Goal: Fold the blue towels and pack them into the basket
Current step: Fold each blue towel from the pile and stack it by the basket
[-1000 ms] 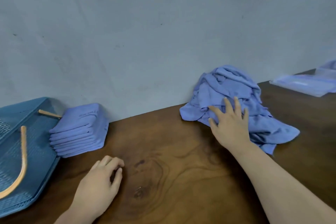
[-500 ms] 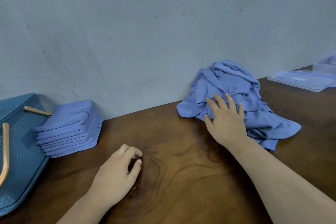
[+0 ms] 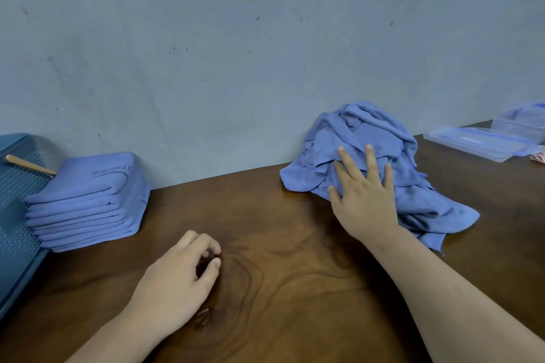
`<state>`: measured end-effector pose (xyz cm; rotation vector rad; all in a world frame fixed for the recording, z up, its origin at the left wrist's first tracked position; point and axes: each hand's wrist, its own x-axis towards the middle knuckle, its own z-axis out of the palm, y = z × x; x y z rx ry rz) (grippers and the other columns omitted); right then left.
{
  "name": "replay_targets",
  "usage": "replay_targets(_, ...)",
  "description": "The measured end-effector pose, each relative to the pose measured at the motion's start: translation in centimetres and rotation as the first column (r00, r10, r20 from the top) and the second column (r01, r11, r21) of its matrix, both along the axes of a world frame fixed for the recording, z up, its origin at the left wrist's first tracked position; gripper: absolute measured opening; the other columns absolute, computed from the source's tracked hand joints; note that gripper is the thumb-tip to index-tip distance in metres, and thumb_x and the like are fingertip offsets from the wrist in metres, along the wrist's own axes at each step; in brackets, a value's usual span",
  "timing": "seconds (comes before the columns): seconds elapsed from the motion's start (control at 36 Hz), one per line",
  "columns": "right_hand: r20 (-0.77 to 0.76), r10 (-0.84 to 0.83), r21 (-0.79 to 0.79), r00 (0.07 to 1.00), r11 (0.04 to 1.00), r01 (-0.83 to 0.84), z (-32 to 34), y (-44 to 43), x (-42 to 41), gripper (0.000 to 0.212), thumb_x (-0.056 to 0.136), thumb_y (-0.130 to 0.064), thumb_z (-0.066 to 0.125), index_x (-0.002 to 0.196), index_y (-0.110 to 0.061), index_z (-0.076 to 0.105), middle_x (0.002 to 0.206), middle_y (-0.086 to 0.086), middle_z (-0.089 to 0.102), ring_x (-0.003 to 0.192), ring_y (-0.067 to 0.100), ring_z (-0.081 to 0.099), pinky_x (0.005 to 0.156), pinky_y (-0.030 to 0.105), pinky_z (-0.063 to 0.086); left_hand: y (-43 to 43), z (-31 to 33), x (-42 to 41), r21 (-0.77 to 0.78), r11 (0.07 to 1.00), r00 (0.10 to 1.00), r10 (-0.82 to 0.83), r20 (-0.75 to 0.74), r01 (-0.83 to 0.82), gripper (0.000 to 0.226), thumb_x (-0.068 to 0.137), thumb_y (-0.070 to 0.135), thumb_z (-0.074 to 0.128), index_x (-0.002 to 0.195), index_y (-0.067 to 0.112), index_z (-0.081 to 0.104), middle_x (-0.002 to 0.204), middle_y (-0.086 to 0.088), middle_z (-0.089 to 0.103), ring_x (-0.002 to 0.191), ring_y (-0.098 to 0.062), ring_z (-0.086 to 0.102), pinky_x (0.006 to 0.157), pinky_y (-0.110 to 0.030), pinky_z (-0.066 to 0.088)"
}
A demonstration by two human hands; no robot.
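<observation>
Head view: right hand [image 3: 365,203] was laid flat, fingers spread, on crumpled towel heap [image 3: 380,132]. Left hand [image 3: 177,280] was rested loosely curled on table [image 3: 295,289], nothing held. Folded stack [image 3: 88,203] was noted beside basket [image 3: 14,233].

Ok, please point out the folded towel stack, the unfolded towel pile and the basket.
folded towel stack [image 3: 94,178], head view, top towel's face.
unfolded towel pile [image 3: 377,130], head view, upper crumpled folds.
basket [image 3: 14,244], head view, its mesh wall.

Blue towels [image 3: 371,156], teal basket [image 3: 14,215] (perforated), brown table [image 3: 295,274].
</observation>
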<state>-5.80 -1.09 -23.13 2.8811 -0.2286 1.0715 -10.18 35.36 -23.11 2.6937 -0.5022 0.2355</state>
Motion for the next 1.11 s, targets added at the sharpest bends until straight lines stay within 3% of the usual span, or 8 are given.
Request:
replay_targets(0.28,-0.095,0.388,0.144,0.917,0.917,-0.373,2.5,4.7,-2.3,0.064,0.107,-0.055,0.038,0.166,-0.035,0.024,0.172,-0.029,0.01,0.162,0.007,-0.002,0.131,0.055,0.007,0.0,0.1,-0.1,-0.069,0.998,1.0,-0.009,-0.02,0.007,0.011,0.101,0.049,0.057,0.11,0.05,0.051,0.119,0.027,0.05,0.09,-0.003,0.061,0.068,-0.023,0.05)
replay_targets(0.44,-0.136,0.821,0.586,0.555,0.518,-0.623,3.2,8.9,-5.6,0.052,0.109,-0.04,0.056,0.159,-0.042,0.042,0.162,-0.037,0.031,0.152,-0.014,0.019,0.123,0.013,0.019,0.1,-0.1,0.1,-0.333,0.943,0.999,0.01,-0.04,-0.023,0.022,0.103,0.044,0.055,0.123,0.053,0.049,0.119,0.034,0.057,0.104,0.004,0.06,0.08,-0.025,0.048)
replay_targets(0.64,0.042,0.898,0.855,0.438,0.195,-0.481,3.6,10.8,-7.5,0.018,0.107,-0.021,0.063,0.108,-0.018,0.081,0.107,0.0,0.079,0.102,0.018,0.074,0.096,0.046,0.058,0.6,0.1,0.0,-0.46,0.888,0.999,-0.012,-0.042,-0.008,0.024,0.108,0.04,0.047,0.129,0.05,0.053,0.128,0.027,0.062,0.121,0.003,0.058,0.097,-0.027,0.047)
replay_targets(0.69,0.076,0.846,0.821,0.527,0.247,-0.514,3.4,10.7,-7.2,0.017,0.107,-0.023,0.062,0.104,-0.023,0.079,0.105,-0.007,0.078,0.102,0.015,0.073,0.092,0.041,0.058,0.6,0.2,-0.1,-0.458,0.889,0.997,-0.049,-0.063,0.015,0.029,0.109,0.042,0.045,0.134,0.053,0.053,0.134,0.027,0.061,0.126,0.004,0.057,0.102,-0.028,0.046)
replay_targets(0.78,0.009,0.679,0.638,0.734,0.562,-0.527,2.8,9.6,-6.0,0.017,0.105,-0.034,0.06,0.119,-0.036,0.069,0.121,-0.023,0.066,0.111,0.001,0.062,0.094,0.028,0.051,0.5,0.2,-0.5,-0.403,0.912,0.99,-0.114,-0.082,0.071,0.034,0.109,0.042,0.042,0.139,0.057,0.05,0.139,0.028,0.057,0.136,0.008,0.048,0.108,-0.025,0.041)
replay_targets(0.89,-0.466,0.409,0.358,0.785,0.898,-0.256,1.2,8.6,-4.8,0.057,0.103,-0.065,0.041,0.157,-0.047,0.033,0.171,-0.008,0.023,0.157,0.016,0.013,0.128,0.041,0.021,0.2,0.4,-0.8,-0.313,0.945,0.988,-0.128,-0.084,0.096,0.035,0.109,0.047,0.037,0.141,0.058,0.047,0.136,0.034,0.054,0.134,0.012,0.045,0.105,-0.016,0.038)
replay_targets(0.97,-0.62,0.461,0.366,0.635,0.886,-0.285,1.1,9.0,-5.1,0.064,0.105,-0.069,0.028,0.164,-0.048,0.017,0.177,-0.007,0.001,0.162,0.014,-0.006,0.131,0.039,0.0,0.3,0.5,-0.7,-0.344,0.935,0.989,-0.124,-0.085,0.087,0.035,0.109,0.046,0.037,0.141,0.054,0.049,0.138,0.031,0.055,0.137,0.012,0.044,0.109,-0.021,0.039)
replay_targets(1.11,-0.602,0.656,0.487,0.456,0.754,-0.441,2.5,10.2,-6.2,0.058,0.107,-0.06,0.043,0.162,-0.052,0.026,0.174,-0.022,0.002,0.159,0.0,-0.001,0.12,0.018,0.002,0.5,0.5,-0.4,-0.461,0.887,0.995,-0.078,-0.06,0.041,0.03,0.11,0.04,0.044,0.136,0.05,0.054,0.138,0.028,0.059,0.134,0.005,0.052,0.112,-0.034,0.045)
